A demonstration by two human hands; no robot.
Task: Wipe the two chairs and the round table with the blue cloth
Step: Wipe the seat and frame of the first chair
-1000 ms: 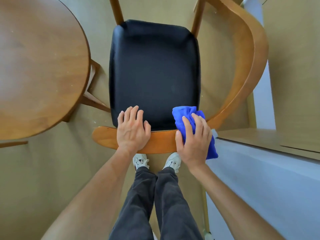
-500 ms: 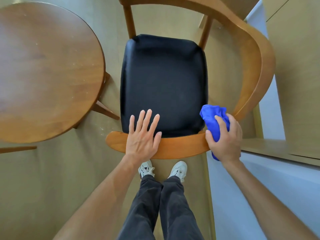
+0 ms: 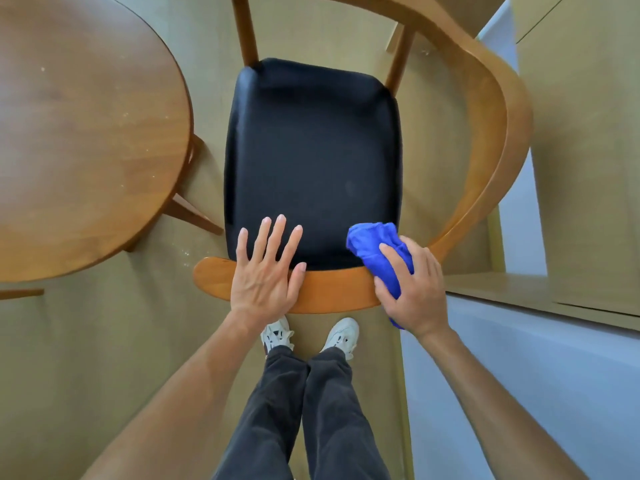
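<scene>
My left hand [image 3: 265, 275] lies flat on the curved wooden backrest rail [image 3: 332, 289] of the wooden armchair with the black padded seat [image 3: 311, 161]. Its fingers are straight and spread, their tips reaching out over the near edge of the seat, and the palm rests on the rail. It holds nothing.

My right hand [image 3: 414, 289] grips the bunched bright blue cloth [image 3: 375, 245], fingers curled over it and the thumb along its left side. The cloth is pressed against the right end of the rail, where the rail bends into the right armrest [image 3: 498, 140], and it touches the near right corner of the seat. A small tail of the cloth shows below my wrist.

The armrest runs as a wide wooden loop round the right side of the seat toward the far edge, where two wooden posts rise past the seat's far corners. The round wooden bench [image 3: 86, 133], the table of the task, stands to the left of the chair, its right edge just beside the left edge of the seat and apart from it; small pale specks dot its top. One of its slanted legs shows beneath that edge.

I stand on the tan floor [image 3: 104, 341] directly behind the rail in dark grey trousers [image 3: 301, 410] and white trainers [image 3: 341, 336]. A pale grey wall [image 3: 519, 375] with a wooden ledge runs along my right.
</scene>
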